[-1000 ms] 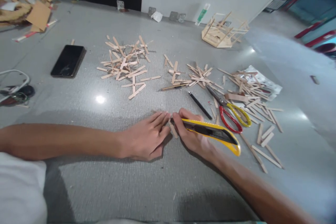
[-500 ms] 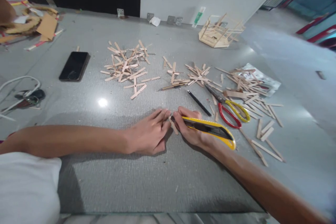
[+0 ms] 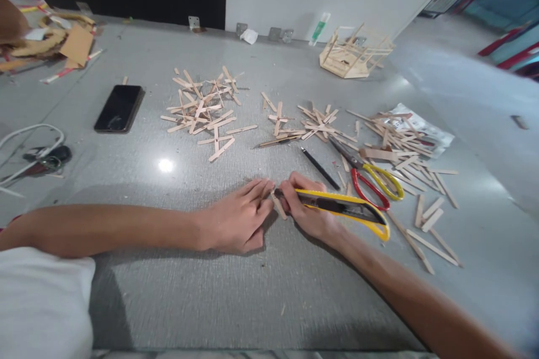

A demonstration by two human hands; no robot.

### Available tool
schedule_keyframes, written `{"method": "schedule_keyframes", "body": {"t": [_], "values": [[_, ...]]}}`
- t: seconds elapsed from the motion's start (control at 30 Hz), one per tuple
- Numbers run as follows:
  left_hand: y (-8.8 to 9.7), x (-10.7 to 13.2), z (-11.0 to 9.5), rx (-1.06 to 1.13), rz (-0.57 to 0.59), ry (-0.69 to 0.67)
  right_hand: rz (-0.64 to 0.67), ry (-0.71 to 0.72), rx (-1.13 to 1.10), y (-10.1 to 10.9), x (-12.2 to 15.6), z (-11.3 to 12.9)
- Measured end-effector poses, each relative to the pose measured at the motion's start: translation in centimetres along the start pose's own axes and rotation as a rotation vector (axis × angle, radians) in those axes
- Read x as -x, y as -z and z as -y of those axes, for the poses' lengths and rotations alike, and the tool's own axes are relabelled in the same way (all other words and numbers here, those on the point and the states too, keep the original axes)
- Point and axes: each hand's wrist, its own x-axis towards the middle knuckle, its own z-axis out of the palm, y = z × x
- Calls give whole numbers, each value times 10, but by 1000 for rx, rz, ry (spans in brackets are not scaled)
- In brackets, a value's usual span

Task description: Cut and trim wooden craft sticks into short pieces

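Note:
My right hand is closed round a yellow and black utility knife, its handle pointing down to the right. At the knife's tip lies a short wooden craft stick on the grey table. My left hand presses that stick down from the left with bent fingers, which hide its upper end. How deep the blade sits in the wood is too small to tell. Beyond my right hand lie a black craft knife and scissors with one red and one yellow handle.
Piles of craft sticks spread across the table, more at the right by a plastic packet. A phone and a white cable lie left. A stick-built frame stands at the back.
The knife's handle end has shifted slightly right and my right hand with it. My left hand stays on the stick. The view has moved a little.

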Motion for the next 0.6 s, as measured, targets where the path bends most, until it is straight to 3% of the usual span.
{"method": "schedule_keyframes", "body": {"t": [0.17, 0.4, 0.6], "values": [[0, 0, 0, 17, -1, -2, 4, -22, 19, -1, 0, -1], [0, -2, 0, -44, -21, -25, -66, 63, 93, -4, -2, 9], [2, -4, 1, -78, -24, -47, -3, 104, 92, -2, -2, 14]]}}
